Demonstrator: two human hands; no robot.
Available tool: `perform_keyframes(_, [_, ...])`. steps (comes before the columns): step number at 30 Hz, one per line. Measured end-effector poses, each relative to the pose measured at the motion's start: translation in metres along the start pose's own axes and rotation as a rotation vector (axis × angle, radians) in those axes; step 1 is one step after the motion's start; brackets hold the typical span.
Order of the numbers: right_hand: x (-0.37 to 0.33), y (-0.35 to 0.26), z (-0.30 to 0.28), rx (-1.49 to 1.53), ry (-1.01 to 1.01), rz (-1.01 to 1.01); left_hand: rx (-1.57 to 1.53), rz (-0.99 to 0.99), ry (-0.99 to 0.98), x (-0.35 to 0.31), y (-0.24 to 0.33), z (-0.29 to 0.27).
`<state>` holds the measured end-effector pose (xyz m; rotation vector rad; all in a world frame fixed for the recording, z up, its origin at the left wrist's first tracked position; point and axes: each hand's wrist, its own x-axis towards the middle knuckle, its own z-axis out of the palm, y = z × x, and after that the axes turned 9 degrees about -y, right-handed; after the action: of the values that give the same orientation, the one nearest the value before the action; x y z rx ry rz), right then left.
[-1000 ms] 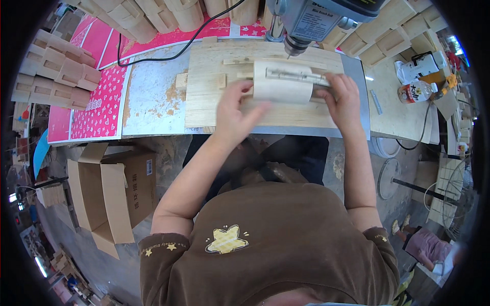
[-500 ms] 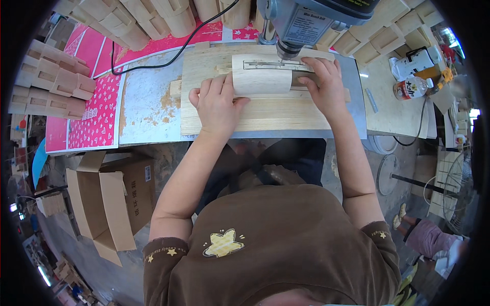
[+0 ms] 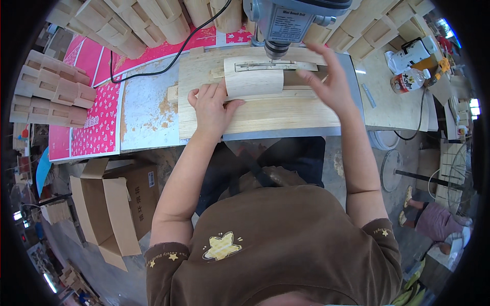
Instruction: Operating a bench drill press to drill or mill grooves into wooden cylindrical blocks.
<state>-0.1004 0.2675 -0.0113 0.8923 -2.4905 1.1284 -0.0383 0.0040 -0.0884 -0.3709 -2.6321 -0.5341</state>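
Fingers of the left hand [image 3: 210, 109] were bent close together at the left end of a pale, rounded wooden piece with a dark-edged slot [image 3: 254, 84], the thumb apart along its near side; that hand appeared clamped on it. The right hand [image 3: 334, 84] had its fingers spread, the thumb well apart from them, just beyond the piece's right end. Whether the thumb touched anything could not be told.

The piece sat over a wide, pale wooden board [image 3: 275, 115], nearer the board's far edge; what bore it from beneath was hidden. The board lay by the near edge of a whitish tabletop [image 3: 137, 122].

A dark metal chuck [image 3: 276, 49] of a blue-grey bench drill [image 3: 291, 23] hung just above the slot's far side. With one end alone held, a bit catching in the wood could have twisted the piece or rolled it on its curve, marring the slot's edge. The right fingertips were near the chuck; if it was turning, which the view did not settle, a careless inward reach could have struck them. Brown sawdust [image 3: 167, 106] beside the board's left edge could have worked underneath and made it rock. A black cable [image 3: 166, 65], looped past the board's far left corner, could have snagged a sleeve or shifted wood.
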Motion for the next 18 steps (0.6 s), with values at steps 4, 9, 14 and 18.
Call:
perform_keyframes(4, [0.058,-0.002,-0.057,0.057,0.367,-0.046,0.030,-0.008,-0.015,-0.002,0.000,-0.006])
perform_keyframes(9, [0.136,-0.066,-0.088,0.183,0.237,0.047,0.027,0.009,0.015,0.000,0.000,-0.003])
perform_keyframes(14, [0.107,-0.097,-0.093,-0.059,0.266,0.135,0.026,-0.010,-0.007,0.001,0.002,-0.005])
perform_keyframes(18, [0.047,-0.098,-0.091,-0.272,0.248,0.138,0.032,-0.009,-0.014,-0.001,-0.001,-0.006])
